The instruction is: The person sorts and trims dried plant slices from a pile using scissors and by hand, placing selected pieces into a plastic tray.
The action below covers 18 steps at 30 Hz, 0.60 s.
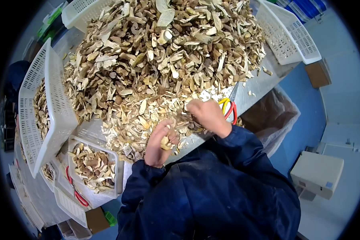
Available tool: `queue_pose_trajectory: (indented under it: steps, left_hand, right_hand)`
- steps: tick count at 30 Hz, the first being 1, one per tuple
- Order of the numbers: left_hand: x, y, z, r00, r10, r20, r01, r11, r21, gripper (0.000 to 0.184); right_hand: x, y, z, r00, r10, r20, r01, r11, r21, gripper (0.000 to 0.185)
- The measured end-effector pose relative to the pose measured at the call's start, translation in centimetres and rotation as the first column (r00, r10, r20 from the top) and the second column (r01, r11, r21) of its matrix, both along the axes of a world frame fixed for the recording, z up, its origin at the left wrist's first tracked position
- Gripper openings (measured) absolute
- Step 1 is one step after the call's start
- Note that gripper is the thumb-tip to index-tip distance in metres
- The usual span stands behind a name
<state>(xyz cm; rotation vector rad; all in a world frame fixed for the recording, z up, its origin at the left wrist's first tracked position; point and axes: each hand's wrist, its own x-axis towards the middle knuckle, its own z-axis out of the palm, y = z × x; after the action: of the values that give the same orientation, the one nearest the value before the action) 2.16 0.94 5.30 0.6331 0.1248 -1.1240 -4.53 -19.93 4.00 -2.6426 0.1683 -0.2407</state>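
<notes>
A large heap of dried mushroom slices covers the metal table. At its near edge my left hand is curled around several pale mushroom pieces. My right hand is to the right, over the near edge of the heap, with its fingers pinched together; what they hold, if anything, is too small to make out. Just beyond my right hand lie scissors with red and yellow handles, blades pointing away. A white tray holding mushroom slices stands left of my left hand.
White perforated baskets stand at the left and the back right. Red-handled scissors lie beside the tray. A bin with a clear plastic liner is below the table's right edge. A white box stands at far right.
</notes>
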Motion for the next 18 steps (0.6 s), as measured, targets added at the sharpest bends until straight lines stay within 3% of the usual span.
queue_pose_trajectory:
  steps: [1,2,4,7,10,11,12,13,14,15,16,18]
  left_hand:
    - [0.2,0.5,-0.8,0.999,0.007,-0.050,-0.011,0.998,-0.065,0.018]
    - [0.2,0.7,-1.5,0.992,0.015,-0.121,-0.029,0.993,-0.113,0.018]
    - [0.2,0.9,-2.0,0.966,0.013,-0.257,-0.068,0.976,-0.208,0.018]
    - [-0.4,0.5,-1.7,0.956,0.027,-0.292,-0.088,0.976,-0.200,0.019]
    - [0.0,0.8,-1.9,0.966,0.048,-0.253,-0.094,0.981,-0.172,0.033]
    - [0.0,0.9,-1.8,0.983,0.090,-0.159,-0.105,0.990,-0.094,0.037]
    - [0.1,0.9,-1.0,0.990,0.123,-0.061,-0.125,0.992,-0.016,0.043]
    - [0.2,0.9,-0.5,0.988,0.148,0.039,-0.150,0.987,0.059,0.048]
    - [0.3,0.9,-0.6,0.986,0.165,0.031,-0.166,0.985,0.055,0.051]
    - [0.4,1.0,-0.7,0.983,0.180,0.023,-0.181,0.982,0.050,0.054]
    - [0.5,1.1,-0.7,0.981,0.193,0.013,-0.194,0.980,0.047,0.057]
    - [0.5,1.2,-1.1,0.981,0.183,-0.064,-0.182,0.983,0.014,0.044]
  right_hand:
    - [0.5,-0.7,1.0,0.956,-0.268,-0.118,0.284,0.947,0.148,0.029]
    - [1.3,-1.8,2.0,0.910,-0.408,-0.075,0.414,0.888,0.199,0.034]
    - [2.7,-4.0,1.4,0.840,-0.542,0.001,0.541,0.838,0.069,0.035]
    - [4.1,-5.2,-0.3,0.860,-0.509,-0.036,0.497,0.852,-0.164,0.032]
    - [4.0,-5.8,-1.3,0.897,-0.442,0.004,0.441,0.896,0.053,0.031]
    - [3.6,-6.8,-2.4,0.889,-0.458,0.004,0.429,0.834,0.347,0.030]
    - [3.1,-7.4,-2.6,0.894,-0.447,-0.013,0.342,0.666,0.663,0.026]
    - [2.0,-8.6,-2.1,0.914,-0.399,-0.071,0.230,0.367,0.901,0.021]
    - [1.0,-9.7,-1.7,0.937,-0.334,-0.104,0.110,-0.001,0.994,0.016]
    - [1.2,-9.5,-1.2,0.946,-0.321,0.038,-0.099,-0.177,0.979,0.009]
    - [1.0,-9.2,-0.7,0.938,-0.347,-0.022,-0.030,-0.146,0.989,0.009]
    - [1.0,-8.3,0.9,0.905,-0.403,-0.134,0.109,-0.086,0.990,0.010]
